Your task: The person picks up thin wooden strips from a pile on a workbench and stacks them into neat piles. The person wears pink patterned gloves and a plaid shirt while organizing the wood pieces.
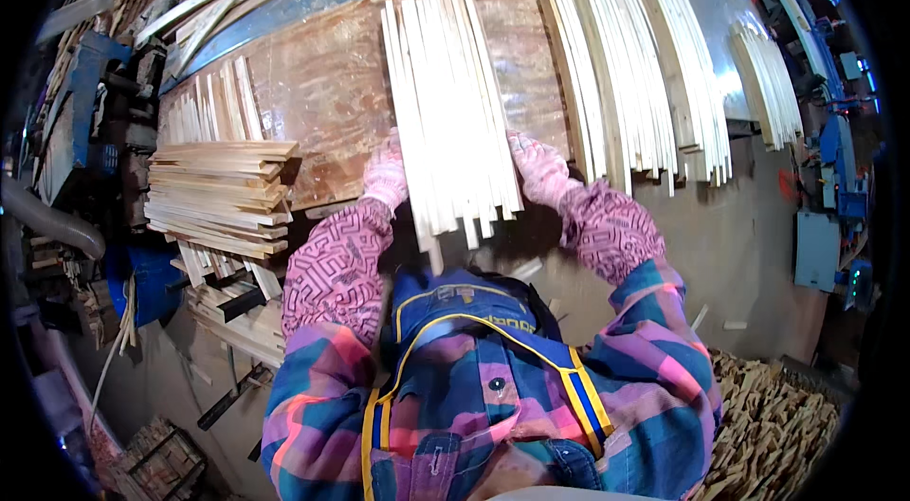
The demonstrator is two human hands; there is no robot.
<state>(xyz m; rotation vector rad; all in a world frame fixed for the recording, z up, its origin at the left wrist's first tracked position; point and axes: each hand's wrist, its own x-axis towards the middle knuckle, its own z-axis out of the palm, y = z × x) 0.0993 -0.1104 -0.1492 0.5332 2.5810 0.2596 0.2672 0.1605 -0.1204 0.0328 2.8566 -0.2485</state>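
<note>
Between the gloved left hand point(385, 171) and right hand point(542, 171), a wood bundle point(445, 103) lies across the brown surface point(327, 93), its near ends overhanging the edge. Each hand touches one side; how far the fingers point(520, 146) are open or curled, I cannot tell. More stacks point(626, 74) lie to the right, a crosswise pile point(218, 188) to the left.

1. Left hand point(386, 169) and right hand point(540, 169): pale pink fabric gloves, fitted at the cuff.
2. Just behind each hand: a loose pink sleeve cover point(336, 259) with a dark, maze-like line pattern.
3. Farther up the arm from each hand: a plaid shirt point(313, 397) in teal, purple, pink and orange, with a dark round button point(496, 384).
4. Behind and between the hands: a navy apron point(474, 302) with yellow edging, yellow lettering and blue-and-yellow straps point(586, 401).
</note>
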